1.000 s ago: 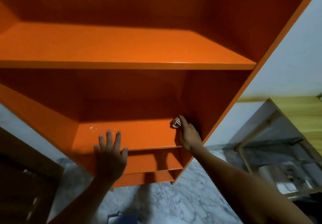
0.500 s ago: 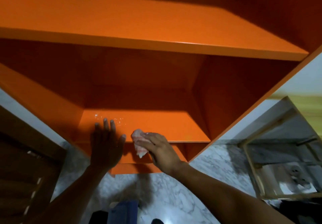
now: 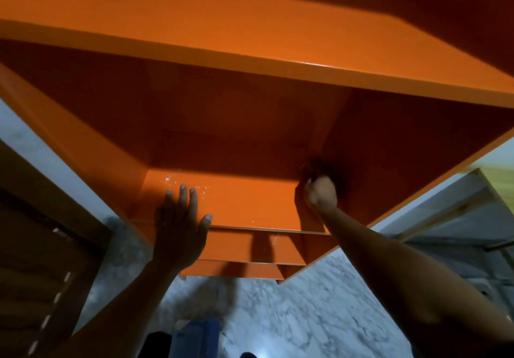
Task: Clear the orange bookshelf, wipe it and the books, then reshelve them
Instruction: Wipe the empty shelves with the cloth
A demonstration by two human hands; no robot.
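Observation:
The orange bookshelf [image 3: 250, 201] fills the view and its shelves hold no books. My left hand [image 3: 180, 218] rests flat on the front of the middle shelf, fingers straight, beside some white specks [image 3: 200, 189] on the board. My right hand [image 3: 319, 193] is reached into the shelf's back right corner, blurred, with its fingers curled in shadow. The white cloth it grips is hidden under the fingers. A wider shelf board [image 3: 222, 32] runs above both hands.
Below the bookshelf lies a grey marbled floor [image 3: 306, 316] with a blue object [image 3: 197, 335] at the bottom edge. Dark wooden furniture [image 3: 41, 246] stands at the left. A pale wooden frame [image 3: 459, 218] stands at the right.
My right hand with the cloth swept from the back right corner to the shelf's front middle, then back into the right corner. My left hand stayed on the shelf front.

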